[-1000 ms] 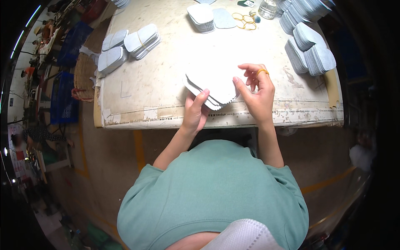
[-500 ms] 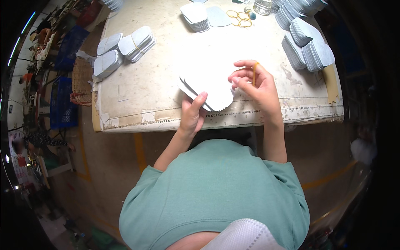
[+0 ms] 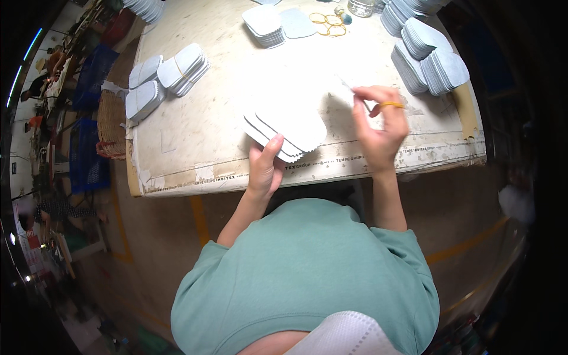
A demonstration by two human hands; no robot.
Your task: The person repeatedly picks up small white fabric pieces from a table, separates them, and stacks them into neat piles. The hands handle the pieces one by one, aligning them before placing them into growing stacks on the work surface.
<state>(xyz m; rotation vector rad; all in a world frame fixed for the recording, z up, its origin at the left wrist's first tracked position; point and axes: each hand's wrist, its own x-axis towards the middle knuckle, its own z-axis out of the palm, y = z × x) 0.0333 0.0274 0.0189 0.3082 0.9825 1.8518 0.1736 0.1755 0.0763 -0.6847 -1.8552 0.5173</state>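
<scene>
My left hand (image 3: pixel 267 164) grips a fanned stack of white, round-cornered flat pieces (image 3: pixel 288 127) by its near left edge, thumb on top. The pieces tilt over the near part of the table, and glare washes out their upper faces. To the right of the stack, apart from it, my right hand (image 3: pixel 381 127) is closed in a pinch. A thin pale sliver (image 3: pixel 345 84) sticks out from its fingertips, too blurred to name. A yellow rubber band (image 3: pixel 390 104) is looped round a finger of that hand.
Banded stacks of pale pieces (image 3: pixel 183 68) lie at the left. More stacks (image 3: pixel 441 71) stand at the right edge. At the back are another stack (image 3: pixel 263 26), a single flat piece (image 3: pixel 299 23), several rubber bands (image 3: pixel 329 25) and a glass jar (image 3: pixel 361 7). A wicker basket (image 3: pixel 111 121) stands beside the table.
My right hand has drawn away from the stack to the right and now pinches a thin pale sliver. The stack in my left hand has shifted slightly left, its layers more fanned.
</scene>
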